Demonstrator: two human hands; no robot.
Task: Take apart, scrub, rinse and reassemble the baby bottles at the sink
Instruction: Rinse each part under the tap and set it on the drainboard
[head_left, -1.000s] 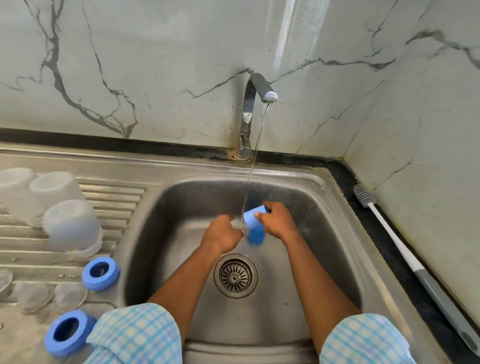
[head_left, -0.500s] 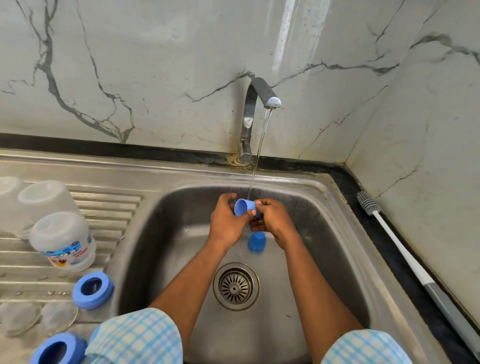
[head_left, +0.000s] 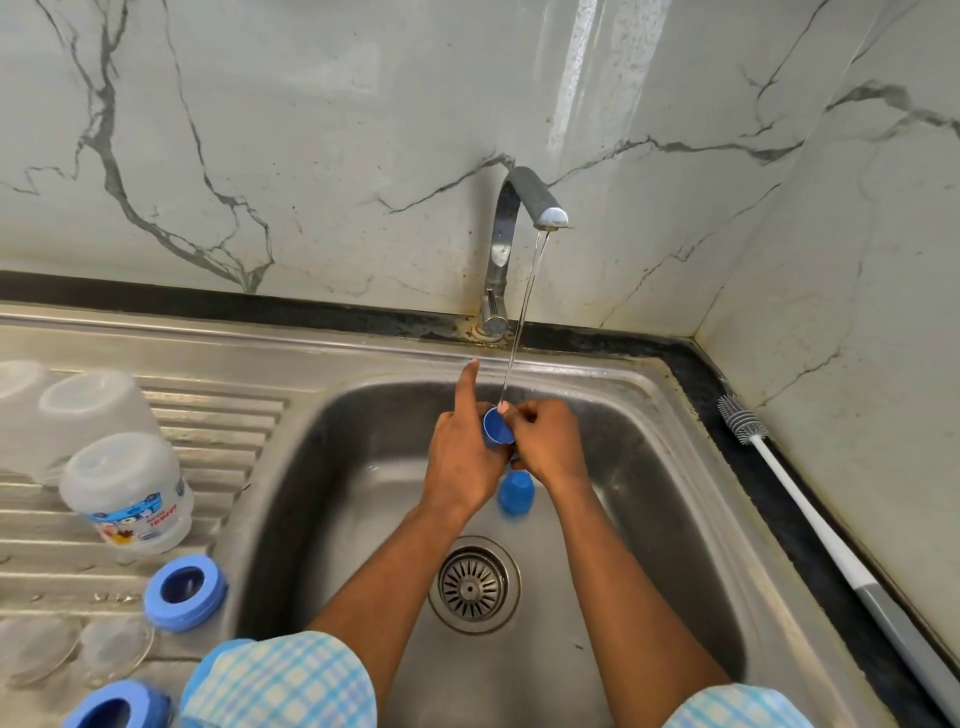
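Bottle parts are mid-rinse, and the piece in play is a blue cap (head_left: 497, 427) held over the sink (head_left: 675, 493) basin, its open mouth turned up toward the camera. The thin stream (head_left: 524, 306) from the tap (head_left: 511, 228) lands right at its far rim. A second ago the right hand (head_left: 545, 441) alone had this cap, lower in the basin and tilted, with the left closed beside it. Half a second ago both hands had it under the water.

Both hands hold it now. The left hand (head_left: 462, 457) curls its lower fingers round the cap's near side. Its index finger (head_left: 470, 379), bent half a second ago, sticks straight up toward the tap. The right hand pinches the rim from the other side with bunched fingertips, just where the water strikes.

A second blue cap (head_left: 516, 492) lies on the sink floor just below the hands, above the drain (head_left: 474, 584), in the same spot as half a second ago.

On the ribbed drainboard to the left, three clear bottles (head_left: 130, 493) stand upside down, the nearest with a printed label. Two blue collar rings (head_left: 186, 591) lie nearer the camera, beside clear domed pieces (head_left: 117, 647). A long-handled bottle brush (head_left: 810, 519) lies along the dark counter on the right, well apart from the hands.
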